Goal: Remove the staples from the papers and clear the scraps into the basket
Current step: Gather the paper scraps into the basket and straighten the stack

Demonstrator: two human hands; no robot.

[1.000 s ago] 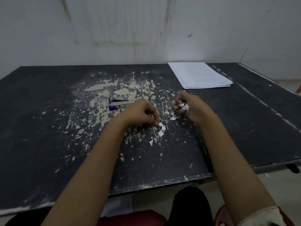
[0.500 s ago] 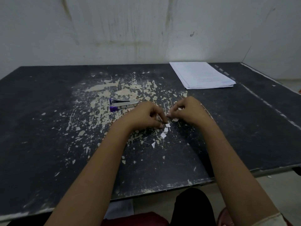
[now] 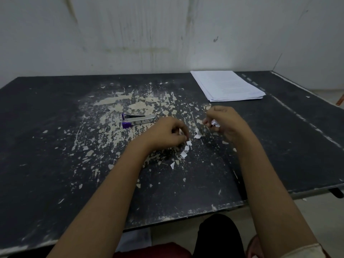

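Several small white paper scraps [image 3: 186,148] lie on the worn black table [image 3: 55,146] between my hands. My right hand [image 3: 222,121] is lifted a little, its fingers curled round a small bunch of white scraps [image 3: 215,123]. My left hand [image 3: 168,134] rests on the table with fingers curled, its fingertips at the nearest scraps; whether it pinches one is hidden. A loose staple [image 3: 164,163] lies near the lowest scrap. A stack of white papers [image 3: 228,85] lies at the back right. No basket is in view.
A metal stapler with purple ends [image 3: 136,119] lies left of my left hand. The table's paint is flaked pale in the middle. A white wall stands behind the table. The table's front edge is close to my lap.
My right hand, which met the left hand over the scraps half a second ago, has drawn back to the right and lifted with scraps in its fingers. The left hand stays put.
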